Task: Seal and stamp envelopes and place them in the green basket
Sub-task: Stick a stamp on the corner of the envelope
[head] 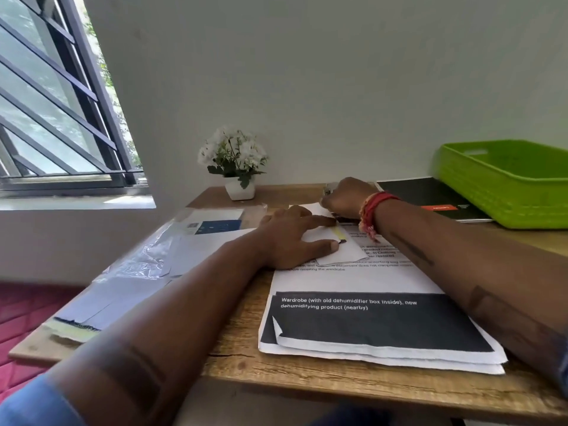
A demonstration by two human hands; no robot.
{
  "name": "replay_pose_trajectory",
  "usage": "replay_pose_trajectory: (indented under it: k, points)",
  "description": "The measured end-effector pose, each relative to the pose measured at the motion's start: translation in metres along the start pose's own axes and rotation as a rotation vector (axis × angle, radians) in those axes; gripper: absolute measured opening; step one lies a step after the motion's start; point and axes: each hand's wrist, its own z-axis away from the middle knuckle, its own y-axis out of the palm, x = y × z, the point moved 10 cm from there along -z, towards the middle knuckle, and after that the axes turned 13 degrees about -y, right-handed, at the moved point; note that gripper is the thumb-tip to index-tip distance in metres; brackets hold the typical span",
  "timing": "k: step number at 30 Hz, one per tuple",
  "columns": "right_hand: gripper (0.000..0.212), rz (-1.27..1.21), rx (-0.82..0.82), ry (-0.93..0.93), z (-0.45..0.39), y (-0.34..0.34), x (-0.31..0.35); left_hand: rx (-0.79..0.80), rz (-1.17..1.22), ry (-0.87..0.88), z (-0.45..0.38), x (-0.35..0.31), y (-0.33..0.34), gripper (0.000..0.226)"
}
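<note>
A white envelope (341,252) lies on printed sheets in the middle of the wooden desk (239,358), with a yellowish strip (338,233) across it. My left hand (292,238) presses flat on the envelope's left part, fingers spread, thumb beside the strip. At the envelope's far end, my right hand (344,198) is closed in a fist around a small grey object (328,189), and something dark (345,218) shows beneath it. What the object is stays hidden by the fingers. The green basket (504,192) stands at the right rear, with nothing visible inside.
A stack of printed paper (378,327) lies at the front. A black notebook (436,198) sits under the basket's left side. A clear plastic sleeve with white envelopes (159,256) covers the desk's left part. A white flower pot (239,189) stands at the back by the wall.
</note>
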Motion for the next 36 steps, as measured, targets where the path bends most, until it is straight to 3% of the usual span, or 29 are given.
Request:
replay_pose_trajectory:
  k: [5,10,15,22,26,30,33,34,36]
  points:
    - [0.036,-0.009,0.016,0.010,-0.008,0.007,0.002,-0.025,0.035,-0.003,0.001,-0.004,-0.003,0.066]
    - [0.021,0.080,0.042,0.007,-0.015,0.013,0.007,-0.050,0.050,-0.002,0.002,-0.007,-0.005,0.065]
    - [0.023,0.148,-0.001,0.005,-0.019,0.009,0.014,-0.066,0.082,0.006,0.004,-0.009,-0.008,0.065]
    - [0.019,0.033,0.102,0.036,-0.016,0.014,0.011,-0.085,0.089,0.022,0.003,-0.008,-0.007,0.057]
    - [0.031,-0.043,-0.060,0.012,-0.017,-0.004,0.004,-0.120,0.133,0.032,0.003,-0.005,-0.010,0.053]
    - [0.037,-0.175,-0.332,0.041,-0.009,-0.046,-0.023,-0.133,0.161,0.021,0.004,-0.004,-0.013,0.068]
    - [0.034,-0.303,-0.364,0.069,0.002,-0.058,-0.048,-0.142,0.170,0.014,0.002,-0.004,-0.012,0.072]
    - [0.043,-0.376,-0.313,0.063,0.005,-0.054,-0.052,-0.145,0.171,0.009,0.001,-0.004,-0.012,0.072]
    - [0.086,-0.469,-0.200,0.040,0.013,-0.042,-0.052,-0.175,0.147,-0.004,0.000,-0.002,-0.015,0.067]
